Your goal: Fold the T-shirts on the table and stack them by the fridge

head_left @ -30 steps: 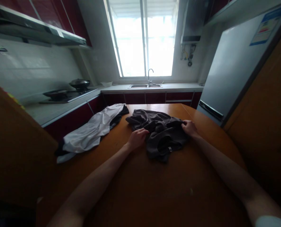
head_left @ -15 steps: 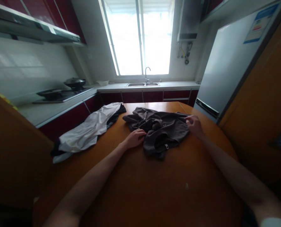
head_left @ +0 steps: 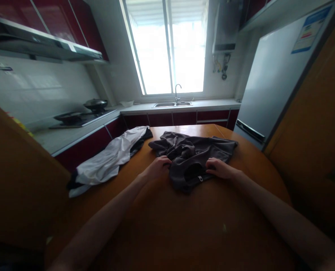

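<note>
A dark grey shirt (head_left: 184, 150) lies crumpled on the wooden table (head_left: 173, 229), its neck opening and a small white label toward me. At the shirt's left edge, my left hand (head_left: 158, 166) has its fingers closed on the cloth. My right hand (head_left: 219, 168) pinches the shirt just right of the neck opening. Both hands rest low, close to the tabletop. The sleeve at the right lies spread out beyond my right hand.
White and dark clothes (head_left: 108, 160) lie along the table's left edge. Behind the table are a counter with a sink (head_left: 173, 104), and a stove with pans (head_left: 95, 104) at the left. A fridge (head_left: 271, 82) stands at the right.
My right hand has let go of the shirt's right end and moved left and nearer, to beside the neck opening. My left hand stays at the left edge. The view has shifted slightly.
</note>
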A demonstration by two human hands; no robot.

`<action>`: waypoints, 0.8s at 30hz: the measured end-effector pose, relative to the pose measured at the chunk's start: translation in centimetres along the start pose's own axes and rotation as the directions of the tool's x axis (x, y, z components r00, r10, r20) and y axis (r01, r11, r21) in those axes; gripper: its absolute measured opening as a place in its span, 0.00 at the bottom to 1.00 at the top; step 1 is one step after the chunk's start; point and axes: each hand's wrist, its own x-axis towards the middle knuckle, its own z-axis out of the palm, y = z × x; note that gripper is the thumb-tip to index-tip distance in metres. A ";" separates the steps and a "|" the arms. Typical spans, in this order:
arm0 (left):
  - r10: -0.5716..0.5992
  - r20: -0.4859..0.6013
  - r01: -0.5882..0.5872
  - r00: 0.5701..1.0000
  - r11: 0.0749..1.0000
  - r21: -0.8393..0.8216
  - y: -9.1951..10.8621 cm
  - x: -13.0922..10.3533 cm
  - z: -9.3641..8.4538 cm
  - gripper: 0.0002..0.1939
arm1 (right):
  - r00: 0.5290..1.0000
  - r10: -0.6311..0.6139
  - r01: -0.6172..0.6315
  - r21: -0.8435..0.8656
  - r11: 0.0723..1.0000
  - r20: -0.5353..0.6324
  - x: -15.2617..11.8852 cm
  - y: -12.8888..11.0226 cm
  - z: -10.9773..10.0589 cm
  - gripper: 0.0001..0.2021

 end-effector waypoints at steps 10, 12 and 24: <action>-0.585 -0.387 0.702 0.712 0.594 0.392 -3.6 -11.4 -17.2 0.12 | 0.987 0.044 -0.090 0.311 0.946 0.153 0.2 -4.1 0.6 0.17; -0.529 -0.425 0.679 0.735 0.572 0.461 -2.7 -12.6 -16.1 0.12 | 0.984 0.048 -0.097 0.292 0.952 0.171 0.3 -3.9 0.3 0.19; 0.055 0.210 -0.122 0.976 0.939 0.321 6.1 -9.6 -0.9 0.11 | 0.988 -0.020 -0.016 -0.232 0.973 -0.153 -3.4 1.3 0.5 0.21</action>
